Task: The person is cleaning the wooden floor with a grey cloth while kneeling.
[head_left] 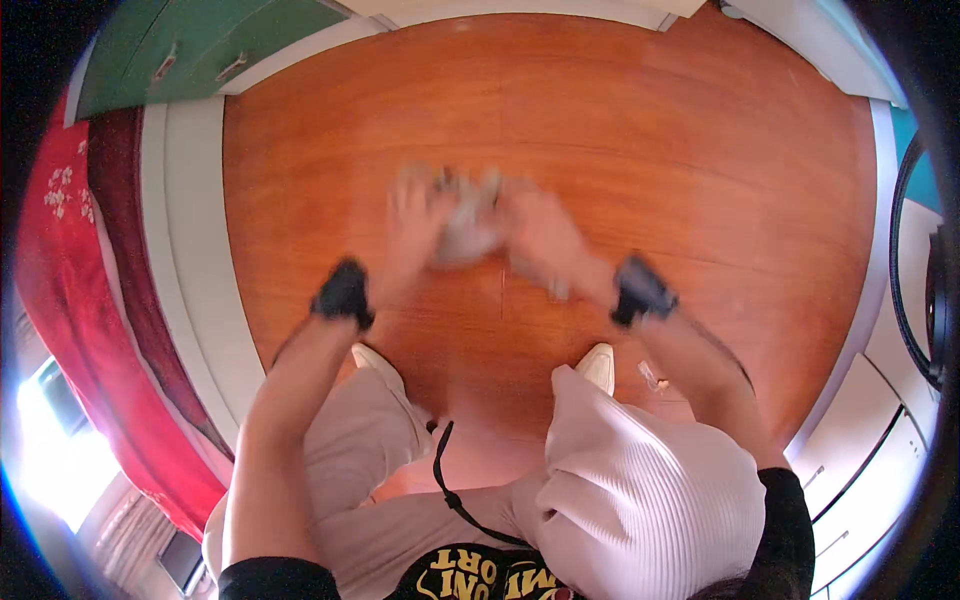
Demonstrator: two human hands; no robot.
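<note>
Over the middle of the glossy wooden floor (660,160), between the two hands, lies a pale grey, crumpled, cloth-like item (468,238), its outline blurred; whether it rests on the boards or is lifted cannot be told. The left hand (414,215) meets it at the left side, back uppermost and fingers directed away from the body; blur prevents telling whether the fingers grip it or only lie on it. The right hand (540,230) reaches it from the opposite side, angled inward, with its fingertips indistinct; its grasp likewise cannot be told. Each wrist bears a black band, left (343,293) and right (640,290). Nearer the body, two cream shoes, left (380,366) and right (597,366), stand apart below pale ribbed trousers (650,490), from which a black drawstring (446,470) hangs. Beside the right shoe lies a small pale object (653,378), too small to identify. Peripheral features: upper left, a green cabinet (205,48) with two handles; left, a red textile (85,290) with white blossoms; right, a black ring-shaped object (894,260) above white drawers (860,430).
</note>
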